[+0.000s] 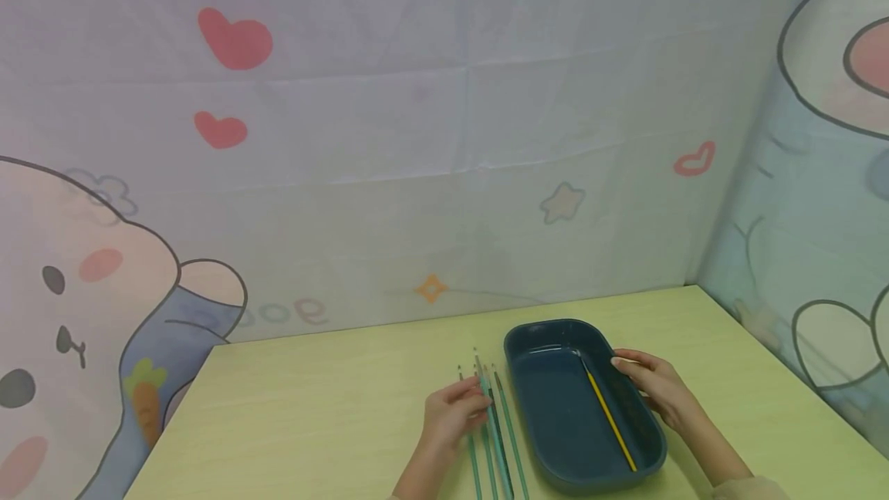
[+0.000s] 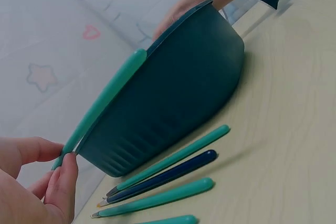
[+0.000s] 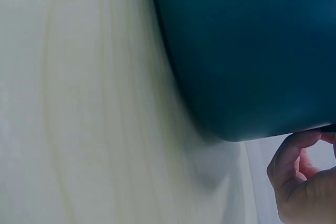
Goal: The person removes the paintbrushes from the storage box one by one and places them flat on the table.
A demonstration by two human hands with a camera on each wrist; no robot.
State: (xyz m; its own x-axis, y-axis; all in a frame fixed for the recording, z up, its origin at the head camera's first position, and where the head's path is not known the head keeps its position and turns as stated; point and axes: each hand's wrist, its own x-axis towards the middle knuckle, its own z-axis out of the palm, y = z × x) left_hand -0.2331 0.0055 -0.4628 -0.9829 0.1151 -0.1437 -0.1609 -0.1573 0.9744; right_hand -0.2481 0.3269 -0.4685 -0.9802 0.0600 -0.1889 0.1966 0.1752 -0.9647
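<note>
My left hand (image 1: 447,413) pinches a green paintbrush (image 2: 107,95) between thumb and fingertips, lifted above the table with its bristle end pointing away from me. Below it, several more paintbrushes lie side by side, among them a dark blue one (image 2: 176,173) and a green one (image 2: 163,195). At their right stands a dark blue rectangular basin (image 1: 562,415) with rounded corners. Inside it a yellow paintbrush (image 1: 611,420) leans along the right side. On the basin's right rim, my right hand (image 1: 660,388) grips with the thumb on top; its fingers are partly hidden behind the wall.
The pale wood-grain table (image 1: 312,415) extends left of the brushes and right of the basin. Behind it hangs a printed cloth backdrop (image 1: 389,137) with hearts and cartoon figures, and it also closes off the right side.
</note>
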